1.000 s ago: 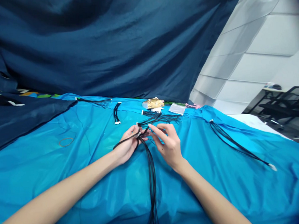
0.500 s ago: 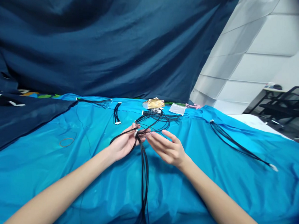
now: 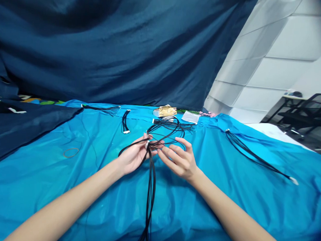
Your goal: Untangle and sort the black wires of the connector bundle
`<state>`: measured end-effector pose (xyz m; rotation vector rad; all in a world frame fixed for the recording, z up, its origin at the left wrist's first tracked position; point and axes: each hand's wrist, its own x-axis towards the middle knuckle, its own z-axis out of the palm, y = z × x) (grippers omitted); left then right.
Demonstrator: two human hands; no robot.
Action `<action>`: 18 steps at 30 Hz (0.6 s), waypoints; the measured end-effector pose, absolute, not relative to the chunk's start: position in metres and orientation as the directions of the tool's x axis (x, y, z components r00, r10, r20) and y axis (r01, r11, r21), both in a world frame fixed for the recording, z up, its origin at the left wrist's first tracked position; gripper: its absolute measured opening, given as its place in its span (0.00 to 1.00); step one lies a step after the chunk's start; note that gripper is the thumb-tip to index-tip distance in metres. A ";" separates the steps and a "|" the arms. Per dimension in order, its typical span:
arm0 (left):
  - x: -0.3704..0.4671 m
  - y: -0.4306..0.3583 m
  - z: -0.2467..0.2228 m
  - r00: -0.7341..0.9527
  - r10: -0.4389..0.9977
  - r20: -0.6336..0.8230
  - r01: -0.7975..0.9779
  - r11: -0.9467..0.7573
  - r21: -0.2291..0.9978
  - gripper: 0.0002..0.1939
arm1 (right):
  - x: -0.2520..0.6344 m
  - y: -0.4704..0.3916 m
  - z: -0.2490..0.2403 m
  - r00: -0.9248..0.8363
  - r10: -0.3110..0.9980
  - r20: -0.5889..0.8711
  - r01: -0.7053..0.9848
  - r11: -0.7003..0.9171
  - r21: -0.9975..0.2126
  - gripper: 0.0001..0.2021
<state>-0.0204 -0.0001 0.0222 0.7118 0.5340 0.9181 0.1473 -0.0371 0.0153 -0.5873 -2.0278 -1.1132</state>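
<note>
My left hand (image 3: 135,155) is closed around a black wire harness (image 3: 150,180), gripping it near a small white connector (image 3: 147,145). One bunch of its wires hangs down toward the bottom edge, while other wires curve back past the wrist side of the hand. Beyond the fingers, black wires form wide loops (image 3: 173,125). Close by on the right, my right hand (image 3: 179,160) has its fingers bent and spread apart, their tips beside the wires. Whether those tips touch a wire is not clear.
More black harnesses lie on the blue sheet (image 3: 205,203): a short one (image 3: 125,122), one (image 3: 102,110) at the back left and a long one (image 3: 256,157) at right. A gold packet (image 3: 165,111), a clear bag (image 3: 190,117) and a rubber band (image 3: 71,152) also lie there.
The hanging wires have swung left at their lower end. The wire loops sit slightly farther right, and my right fingers have spread a little more. My left hand keeps its grip.
</note>
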 end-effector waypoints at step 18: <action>-0.013 -0.002 0.018 0.377 0.926 -0.025 -0.581 0.258 0.772 0.07 | 0.131 -0.037 0.000 -0.439 0.091 0.894 0.678 0.686 0.263 0.08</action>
